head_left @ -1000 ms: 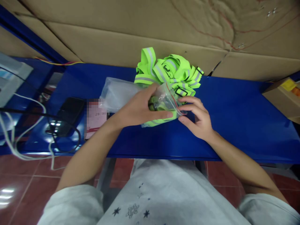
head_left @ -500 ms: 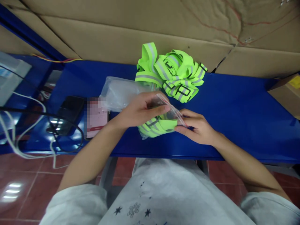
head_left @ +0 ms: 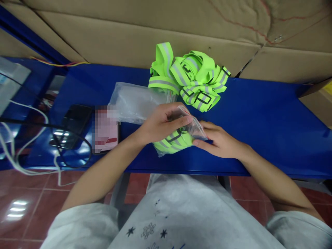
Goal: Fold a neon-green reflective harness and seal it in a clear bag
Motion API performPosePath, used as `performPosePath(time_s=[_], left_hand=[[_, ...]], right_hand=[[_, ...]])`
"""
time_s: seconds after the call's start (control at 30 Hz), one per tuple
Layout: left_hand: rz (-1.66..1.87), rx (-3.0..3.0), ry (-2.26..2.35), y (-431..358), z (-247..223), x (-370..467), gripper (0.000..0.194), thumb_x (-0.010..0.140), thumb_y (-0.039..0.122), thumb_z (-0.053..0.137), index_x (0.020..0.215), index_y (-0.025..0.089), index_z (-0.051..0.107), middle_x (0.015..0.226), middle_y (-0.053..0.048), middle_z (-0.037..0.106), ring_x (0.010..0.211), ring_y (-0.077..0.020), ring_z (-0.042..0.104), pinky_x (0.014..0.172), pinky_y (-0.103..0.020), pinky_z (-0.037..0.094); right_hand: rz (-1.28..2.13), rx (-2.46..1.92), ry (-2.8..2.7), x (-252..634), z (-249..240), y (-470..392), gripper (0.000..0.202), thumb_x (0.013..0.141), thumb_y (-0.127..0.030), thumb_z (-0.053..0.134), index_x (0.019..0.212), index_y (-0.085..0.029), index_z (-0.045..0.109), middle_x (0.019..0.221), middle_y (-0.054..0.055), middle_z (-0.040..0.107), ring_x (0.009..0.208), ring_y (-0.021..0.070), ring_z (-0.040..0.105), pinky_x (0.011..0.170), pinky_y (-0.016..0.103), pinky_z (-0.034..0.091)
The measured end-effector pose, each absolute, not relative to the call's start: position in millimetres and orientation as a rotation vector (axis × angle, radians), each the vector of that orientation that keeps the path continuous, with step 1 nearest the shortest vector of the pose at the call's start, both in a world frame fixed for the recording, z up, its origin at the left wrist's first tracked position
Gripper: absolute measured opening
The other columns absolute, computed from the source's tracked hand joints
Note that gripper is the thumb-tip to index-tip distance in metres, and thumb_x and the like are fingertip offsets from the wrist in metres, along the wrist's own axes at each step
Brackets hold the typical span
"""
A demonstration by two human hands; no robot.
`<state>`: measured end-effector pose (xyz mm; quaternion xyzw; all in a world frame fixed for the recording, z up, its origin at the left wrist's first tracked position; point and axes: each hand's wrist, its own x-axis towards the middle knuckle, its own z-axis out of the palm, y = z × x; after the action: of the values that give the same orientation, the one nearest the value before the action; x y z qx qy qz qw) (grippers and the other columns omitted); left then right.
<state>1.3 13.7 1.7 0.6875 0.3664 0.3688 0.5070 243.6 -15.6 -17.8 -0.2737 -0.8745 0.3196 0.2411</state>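
Observation:
A clear zip bag [head_left: 198, 130] with a red line along its top edge holds a folded neon-yellow strap [head_left: 176, 141] with grey stripes and a black buckle. My left hand [head_left: 163, 121] pinches the bag's upper edge, thumb on top. At the other end of that edge, my right hand [head_left: 216, 140] grips the bag between thumb and fingers. Behind my hands lies a heap of neon-yellow straps [head_left: 195, 76] with black buckles. A stack of clear plastic bags [head_left: 135, 103] sits left of the heap, partly behind my left hand.
On the blue table [head_left: 259, 128], a pink card or box [head_left: 106, 133] and a black phone-like object [head_left: 76, 121] lie at the left, near cables [head_left: 20, 166]. Cardboard [head_left: 129, 34] lines the back. A cardboard box [head_left: 317, 103] stands at the right edge.
The bag's top edge has shifted slightly right at my left hand. Both hands keep their hold, and the view has moved a little.

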Motion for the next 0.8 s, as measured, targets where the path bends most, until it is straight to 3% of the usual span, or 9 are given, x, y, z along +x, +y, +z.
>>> performPosePath(time_s=[0.23, 0.4, 0.6, 0.8], left_hand=[[1.012, 1.603, 0.969, 16, 2, -4, 0.025, 0.091, 0.042, 0.075, 0.093, 0.017, 0.071, 0.088, -0.004, 0.076, 0.079, -0.0157, 0.071, 0.070, -0.026, 0.057], [1.053, 1.612, 0.952, 17, 0, -4, 0.026, 0.094, 0.045, 0.072, 0.094, 0.019, 0.068, 0.092, -0.003, 0.078, 0.085, -0.0177, 0.071, 0.079, -0.031, 0.060], [1.053, 1.600, 0.934, 15, 2, 0, 0.026, 0.096, 0.043, 0.070, 0.093, 0.017, 0.069, 0.091, -0.005, 0.077, 0.086, -0.0189, 0.072, 0.080, -0.032, 0.061], [1.045, 1.515, 0.979, 15, -5, 3, 0.041, 0.072, 0.039, 0.092, 0.093, 0.020, 0.063, 0.087, -0.001, 0.073, 0.081, -0.0197, 0.070, 0.075, -0.034, 0.058]], right_hand=[[0.870, -0.994, -1.813, 244, -18, -20, 0.026, 0.095, -0.029, 0.074, 0.121, -0.029, 0.070, 0.102, 0.002, 0.076, 0.087, 0.0164, 0.071, 0.083, 0.032, 0.058], [1.097, -1.036, -1.608, 242, -17, -13, 0.025, 0.090, -0.032, 0.080, 0.112, -0.027, 0.071, 0.084, -0.002, 0.072, 0.073, 0.0119, 0.067, 0.070, 0.026, 0.054], [1.326, -1.168, -1.489, 244, -14, -6, 0.027, 0.083, -0.041, 0.086, 0.084, -0.019, 0.071, 0.069, -0.002, 0.066, 0.060, 0.0084, 0.057, 0.056, 0.022, 0.045], [1.446, -1.159, -1.419, 247, -16, -7, 0.035, 0.081, -0.037, 0.088, 0.109, -0.022, 0.075, 0.088, 0.000, 0.071, 0.074, 0.0095, 0.062, 0.067, 0.022, 0.049]])
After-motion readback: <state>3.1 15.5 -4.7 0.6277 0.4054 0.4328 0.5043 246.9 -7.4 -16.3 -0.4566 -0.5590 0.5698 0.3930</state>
